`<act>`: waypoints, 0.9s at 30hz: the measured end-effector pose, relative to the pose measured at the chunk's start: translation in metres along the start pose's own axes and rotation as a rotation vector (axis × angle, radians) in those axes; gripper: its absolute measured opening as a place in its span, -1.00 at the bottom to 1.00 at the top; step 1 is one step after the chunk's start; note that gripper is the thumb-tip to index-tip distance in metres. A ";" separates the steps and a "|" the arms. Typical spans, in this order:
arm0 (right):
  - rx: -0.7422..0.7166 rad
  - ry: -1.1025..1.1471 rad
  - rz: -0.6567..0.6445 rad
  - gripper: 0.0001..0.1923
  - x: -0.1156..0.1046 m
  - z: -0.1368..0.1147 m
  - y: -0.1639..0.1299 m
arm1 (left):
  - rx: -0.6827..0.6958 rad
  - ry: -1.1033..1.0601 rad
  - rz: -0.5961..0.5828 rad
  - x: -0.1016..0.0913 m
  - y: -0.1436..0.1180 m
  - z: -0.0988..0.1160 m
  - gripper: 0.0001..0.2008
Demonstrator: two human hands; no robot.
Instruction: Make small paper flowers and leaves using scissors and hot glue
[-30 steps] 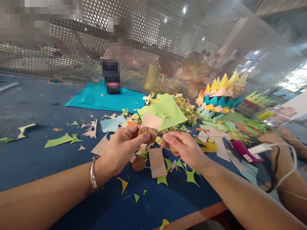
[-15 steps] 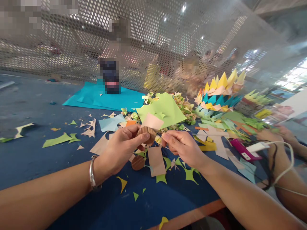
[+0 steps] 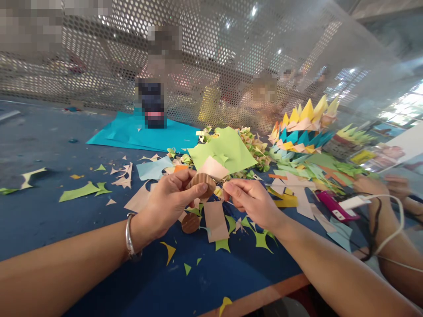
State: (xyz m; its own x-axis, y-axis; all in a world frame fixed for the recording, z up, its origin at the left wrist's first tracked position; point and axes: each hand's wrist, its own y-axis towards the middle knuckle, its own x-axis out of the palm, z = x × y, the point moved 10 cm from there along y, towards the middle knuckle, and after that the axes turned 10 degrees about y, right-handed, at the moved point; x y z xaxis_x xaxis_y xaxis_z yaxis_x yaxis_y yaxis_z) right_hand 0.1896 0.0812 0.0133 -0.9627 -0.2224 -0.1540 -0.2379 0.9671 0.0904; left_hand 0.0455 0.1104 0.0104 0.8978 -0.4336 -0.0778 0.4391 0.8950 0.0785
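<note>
My left hand [image 3: 172, 200] pinches a round brown corrugated-card disc [image 3: 203, 182] between thumb and fingers, held above the blue table [image 3: 49, 215]. My right hand [image 3: 253, 202] is just to the right of the disc, its thumb and forefinger pinched together near the disc's edge; whether it grips something small I cannot tell. A second brown disc [image 3: 191, 223] lies on the table below my left hand, beside a pink paper strip [image 3: 216, 220]. A metal bangle [image 3: 129, 237] circles my left wrist.
Paper scraps in green, pink and yellow litter the table. A light green sheet [image 3: 228, 152] and a teal sheet [image 3: 132, 132] lie behind. A stack of pointed coloured paper shapes [image 3: 304, 127] stands at right, near a magenta tool [image 3: 333, 207] with a white cable. Another person's arm [image 3: 390, 220] rests at right. A perforated screen [image 3: 214, 57] backs the table.
Both hands stay almost in place; they have drifted slightly up and left with the disc still pinched in my left hand.
</note>
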 end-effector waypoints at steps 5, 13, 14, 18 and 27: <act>0.002 -0.012 0.001 -0.53 0.001 -0.002 -0.001 | 0.019 0.036 -0.004 -0.001 0.000 0.000 -0.78; -0.002 0.000 -0.003 -0.53 -0.001 -0.001 0.000 | -0.006 0.006 0.009 -0.001 0.000 -0.002 -0.81; 0.000 0.000 -0.004 -0.53 -0.001 -0.001 0.000 | -0.004 -0.003 0.001 0.000 0.000 -0.002 -0.80; 0.004 -0.002 0.004 -0.53 -0.001 0.000 -0.001 | 0.000 -0.034 -0.035 0.004 0.001 -0.002 -0.80; -0.018 0.009 -0.005 -0.54 -0.001 0.000 0.000 | -0.023 -0.074 -0.076 0.008 0.001 -0.006 -0.76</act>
State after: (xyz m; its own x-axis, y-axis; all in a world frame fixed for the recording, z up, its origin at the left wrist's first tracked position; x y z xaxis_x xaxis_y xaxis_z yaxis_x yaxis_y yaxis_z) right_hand 0.1903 0.0813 0.0136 -0.9625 -0.2289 -0.1457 -0.2453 0.9635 0.1073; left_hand 0.0532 0.1088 0.0035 0.8626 -0.5058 -0.0085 0.5055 0.8612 0.0525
